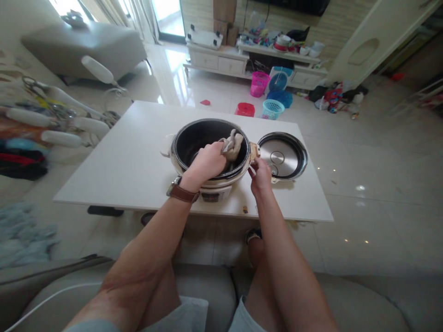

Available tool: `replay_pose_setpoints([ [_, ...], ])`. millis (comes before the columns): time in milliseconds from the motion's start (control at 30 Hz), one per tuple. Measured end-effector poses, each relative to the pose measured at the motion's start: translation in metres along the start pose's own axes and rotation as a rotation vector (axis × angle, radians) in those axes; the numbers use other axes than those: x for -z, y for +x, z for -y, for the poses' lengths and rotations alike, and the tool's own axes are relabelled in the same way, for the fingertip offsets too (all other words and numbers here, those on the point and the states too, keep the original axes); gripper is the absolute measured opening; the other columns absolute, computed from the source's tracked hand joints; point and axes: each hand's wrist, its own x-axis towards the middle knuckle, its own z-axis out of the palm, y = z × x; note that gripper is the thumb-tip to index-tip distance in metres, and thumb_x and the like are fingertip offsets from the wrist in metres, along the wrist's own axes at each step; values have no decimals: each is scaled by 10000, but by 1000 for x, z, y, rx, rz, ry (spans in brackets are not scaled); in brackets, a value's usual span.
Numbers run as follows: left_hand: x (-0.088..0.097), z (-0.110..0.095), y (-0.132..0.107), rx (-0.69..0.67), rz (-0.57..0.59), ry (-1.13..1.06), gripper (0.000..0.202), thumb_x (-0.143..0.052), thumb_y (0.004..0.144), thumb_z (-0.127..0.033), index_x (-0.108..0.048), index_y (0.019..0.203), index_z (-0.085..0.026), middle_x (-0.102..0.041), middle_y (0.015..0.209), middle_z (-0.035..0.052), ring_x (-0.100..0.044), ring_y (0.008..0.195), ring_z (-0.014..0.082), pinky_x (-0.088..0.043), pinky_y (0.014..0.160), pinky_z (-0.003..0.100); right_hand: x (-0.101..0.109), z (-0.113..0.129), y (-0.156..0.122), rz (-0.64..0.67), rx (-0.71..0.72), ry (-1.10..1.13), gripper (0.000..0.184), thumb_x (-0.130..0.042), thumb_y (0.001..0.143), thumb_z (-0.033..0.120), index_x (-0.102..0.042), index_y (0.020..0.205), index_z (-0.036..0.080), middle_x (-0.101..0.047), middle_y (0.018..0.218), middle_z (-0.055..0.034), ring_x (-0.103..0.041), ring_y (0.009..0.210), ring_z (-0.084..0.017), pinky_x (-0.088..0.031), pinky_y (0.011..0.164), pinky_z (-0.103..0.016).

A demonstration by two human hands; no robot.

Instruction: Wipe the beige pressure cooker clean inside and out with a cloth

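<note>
A rice cooker [216, 196] with a dark inner pot [197, 131] stands uncovered on the white table. My left hand [208, 161], with a brown-strapped watch on its wrist, reaches over the pot's near rim. It is closed on a crumpled greyish-beige cloth [234, 146], bunched against the inside of the pot at the right. My right hand [261, 175] is at the cooker's right side, its fingers curled at the side handle [255, 151]. The fingertips are partly hidden under that handle. Right of the cooker lies its round lid [285, 154], metal inner face upward.
The white table [114, 157] carries a tiny yellow-and-dark figure [245, 209] near its front edge. Beyond it stand a red stool [245, 109], a light-blue basket [272, 109] and a pink basket [259, 84]. White-padded rack arms [98, 69] project at the left.
</note>
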Motion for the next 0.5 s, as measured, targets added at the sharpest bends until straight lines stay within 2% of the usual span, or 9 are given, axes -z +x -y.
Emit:
replay_pose_setpoints([
  [100, -6, -6, 0, -165, 92, -23, 376, -429, 877, -132, -680, 1150, -196, -724, 1239, 137, -683, 1137, 282, -508, 987, 356, 0, -1, -1, 0, 10, 10, 113, -655, 730, 296, -565, 724, 228, -608, 756, 58, -583, 755, -103, -485, 689, -214],
  [167, -6, -5, -1, -215, 162, -16, 383, -437, 863, -126, -677, 1155, -184, -724, 1237, 148, -694, 1103, 271, -515, 957, 339, 0, -1, -1, -6, 16, 8, 114, -656, 717, 296, -564, 720, 228, -602, 749, 60, -574, 746, -101, -483, 693, -213],
  [300, 3, 8, -1, -234, 238, -26, 353, -459, 857, -144, -703, 1111, -175, -747, 1176, 146, -712, 1017, 239, -518, 898, 296, 2, -2, -2, 18, 33, 6, 139, -660, 709, 333, -567, 722, 230, -594, 739, 60, -567, 741, -106, -486, 696, -220],
  [500, 19, 23, -5, -127, 345, 142, 314, -480, 833, -151, -752, 986, -186, -772, 1039, 143, -735, 934, 260, -518, 841, 301, 1, -3, -1, 7, 47, 12, 150, -660, 704, 331, -552, 709, 226, -583, 724, 63, -555, 732, -103, -478, 688, -217],
])
